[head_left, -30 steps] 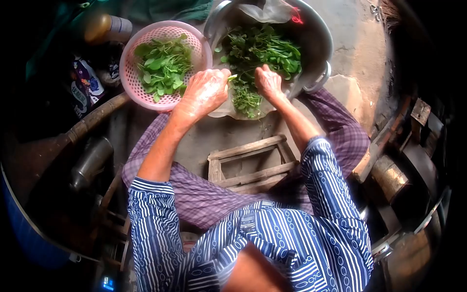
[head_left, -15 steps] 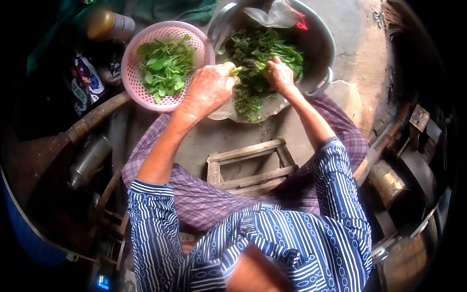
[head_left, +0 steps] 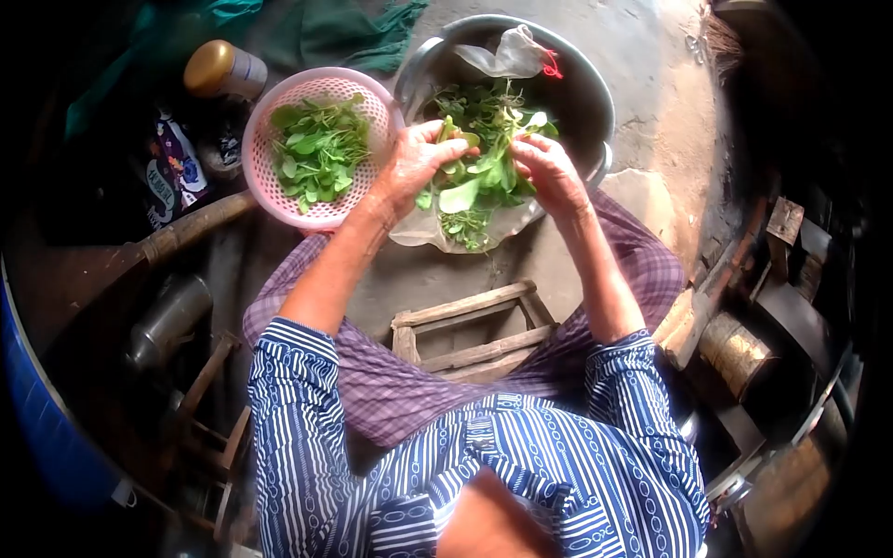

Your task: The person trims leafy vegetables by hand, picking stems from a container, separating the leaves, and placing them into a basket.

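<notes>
My left hand (head_left: 416, 169) is closed, pinching a few green leaves (head_left: 447, 137) between thumb and fingers. Facing it, my right hand (head_left: 551, 173) grips a bunch of leafy greens (head_left: 495, 174), its pale roots and stems pointing up and its broad leaves hanging down. Both hands are over a large metal pot (head_left: 606, 104), where more greens lie on a pale plastic sheet (head_left: 430, 234) that spills over the near rim. To the left, a pink perforated basket (head_left: 258, 186) holds a heap of leafy greens (head_left: 321, 149). The fingertips are partly hidden by leaves.
A clear plastic bag (head_left: 510, 54) with a red tie lies inside the pot. Nearer me is a low wooden stool frame (head_left: 470, 321). A gold-lidded jar (head_left: 223, 71) lies behind the basket. Firewood (head_left: 735, 353) and metal scraps are at the right.
The right hand has lifted a bunch of greens out of the pile and turned, showing its leaves and roots. The left hand has moved slightly left, still pinching leaves. The view has shifted a little.
</notes>
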A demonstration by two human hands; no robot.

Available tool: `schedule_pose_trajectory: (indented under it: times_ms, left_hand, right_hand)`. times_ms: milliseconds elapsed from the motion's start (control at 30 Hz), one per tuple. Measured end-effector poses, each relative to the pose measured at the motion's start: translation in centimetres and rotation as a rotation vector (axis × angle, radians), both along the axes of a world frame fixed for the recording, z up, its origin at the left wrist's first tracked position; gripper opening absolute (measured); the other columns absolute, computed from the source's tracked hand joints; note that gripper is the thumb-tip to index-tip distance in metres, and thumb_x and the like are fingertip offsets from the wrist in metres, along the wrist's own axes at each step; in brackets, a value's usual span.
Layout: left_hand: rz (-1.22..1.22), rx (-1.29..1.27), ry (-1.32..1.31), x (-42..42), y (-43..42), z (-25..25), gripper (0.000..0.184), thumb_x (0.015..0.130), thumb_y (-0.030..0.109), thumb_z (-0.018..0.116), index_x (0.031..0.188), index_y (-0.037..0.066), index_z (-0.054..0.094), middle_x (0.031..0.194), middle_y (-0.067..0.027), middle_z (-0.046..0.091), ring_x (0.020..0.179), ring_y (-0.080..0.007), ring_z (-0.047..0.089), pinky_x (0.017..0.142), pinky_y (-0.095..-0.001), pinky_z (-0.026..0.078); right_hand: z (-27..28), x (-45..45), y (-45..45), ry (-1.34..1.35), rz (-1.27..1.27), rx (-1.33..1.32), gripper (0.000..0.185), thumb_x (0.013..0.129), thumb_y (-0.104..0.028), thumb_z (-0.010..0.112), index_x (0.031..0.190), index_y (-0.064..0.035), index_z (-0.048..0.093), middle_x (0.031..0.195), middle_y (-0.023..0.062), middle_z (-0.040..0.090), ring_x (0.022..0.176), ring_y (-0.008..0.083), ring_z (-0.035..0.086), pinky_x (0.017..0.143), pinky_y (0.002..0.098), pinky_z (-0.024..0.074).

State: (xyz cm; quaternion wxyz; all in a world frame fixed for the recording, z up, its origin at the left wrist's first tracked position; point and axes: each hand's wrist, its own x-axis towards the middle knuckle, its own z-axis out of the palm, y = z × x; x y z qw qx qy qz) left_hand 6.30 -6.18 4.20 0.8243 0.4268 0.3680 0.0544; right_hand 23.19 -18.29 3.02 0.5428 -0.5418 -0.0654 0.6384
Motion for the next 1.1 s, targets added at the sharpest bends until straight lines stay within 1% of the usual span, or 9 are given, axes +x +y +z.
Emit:
schedule_pose_trajectory:
  times_ms: [167,333,400,533,600,733,833,1000,1100]
  left_hand:
    - [0.103,-0.205,-0.056,0.1,-0.9,0.1,0.019,0.083,0.013,0.059,0.099,0.003,0.059,0.088,-0.0019,0.062,0.073,-0.0074,0.058,0.066,-0.0207,0.047]
    - [0.123,-0.161,-0.051,-0.1,-0.7,-0.2,0.019,0.084,0.010,0.058,0.100,0.002,0.059,0.089,-0.0032,0.062,0.075,-0.0083,0.058,0.067,-0.0206,0.047]
    - [0.174,-0.213,-0.052,0.0,-0.8,-0.4,0.018,0.080,0.004,0.061,0.097,-0.001,0.059,0.086,-0.0060,0.063,0.073,-0.0112,0.060,0.064,-0.0227,0.050]
    - [0.188,-0.312,-0.080,-0.2,-0.9,-0.9,0.018,0.078,0.002,0.061,0.096,-0.001,0.059,0.085,-0.0065,0.063,0.072,-0.0110,0.060,0.064,-0.0226,0.050]
    - [0.087,-0.163,-0.003,-0.3,-0.9,-1.4,0.018,0.081,0.004,0.058,0.098,-0.002,0.058,0.088,-0.0070,0.062,0.075,-0.0115,0.060,0.068,-0.0235,0.049]
    - [0.031,-0.016,0.041,-0.2,-0.7,-0.6,0.018,0.081,0.004,0.058,0.097,-0.003,0.058,0.087,-0.0078,0.062,0.073,-0.0125,0.060,0.068,-0.0242,0.050]
    - [0.208,-0.382,-0.042,-0.1,-0.4,-0.9,0.017,0.080,0.006,0.059,0.094,-0.003,0.059,0.084,-0.0070,0.062,0.072,-0.0114,0.059,0.066,-0.0231,0.049]
    - [0.086,-0.116,0.028,-0.3,-0.7,-1.0,0.017,0.079,0.008,0.061,0.092,-0.001,0.060,0.081,-0.0057,0.062,0.070,-0.0100,0.059,0.063,-0.0217,0.047]
    - [0.000,0.068,0.064,-0.3,-0.7,-0.5,0.017,0.075,0.011,0.065,0.088,0.000,0.063,0.072,-0.0023,0.062,0.062,-0.0067,0.055,0.057,-0.0199,0.045]
  right_hand:
    - [0.7,-3.4,1.4,-0.153,-0.119,-0.035,0.015,0.080,-0.016,0.065,0.089,-0.0038,0.063,0.068,-0.0045,0.056,0.053,0.0003,0.045,0.044,0.0143,0.0314]
    - [0.2,-4.9,1.9,-0.305,-0.140,0.043,0.017,0.080,-0.013,0.065,0.090,-0.0002,0.064,0.066,-0.0021,0.057,0.052,0.0025,0.045,0.046,0.0167,0.0359]
    - [-0.3,-5.5,2.0,-0.715,-0.142,0.078,0.015,0.078,-0.013,0.066,0.088,-0.0012,0.065,0.067,-0.0011,0.058,0.054,0.0034,0.047,0.051,0.0187,0.0409]
    - [1.1,-5.7,2.1,-0.637,-0.161,0.028,0.013,0.077,-0.012,0.066,0.084,-0.0010,0.065,0.066,-0.0004,0.060,0.059,0.0044,0.052,0.058,0.0199,0.0451]
    - [1.2,-5.5,2.1,-0.654,-0.124,0.007,0.011,0.077,-0.010,0.065,0.081,-0.0005,0.064,0.066,0.0002,0.060,0.061,0.0044,0.054,0.059,0.0200,0.0461]
    - [0.1,-4.6,1.8,-0.432,-0.029,-0.008,0.009,0.078,-0.009,0.061,0.080,-0.0005,0.059,0.067,0.0017,0.060,0.060,0.0058,0.054,0.056,0.0210,0.0455]
    - [0.0,-4.5,1.6,-0.005,-0.188,0.043,0.009,0.079,-0.006,0.060,0.083,0.0015,0.058,0.076,0.0069,0.060,0.061,0.0097,0.056,0.054,0.0218,0.0458]
    - [0.2,-4.7,1.3,-0.039,-0.180,0.013,0.010,0.082,-0.007,0.058,0.088,0.0008,0.058,0.075,0.0057,0.059,0.062,0.0096,0.055,0.056,0.0197,0.0445]
    - [0.2,-4.4,1.0,-0.414,0.019,0.062,0.012,0.079,-0.008,0.061,0.084,0.0024,0.060,0.069,0.0037,0.062,0.061,0.0073,0.055,0.059,0.0215,0.0470]
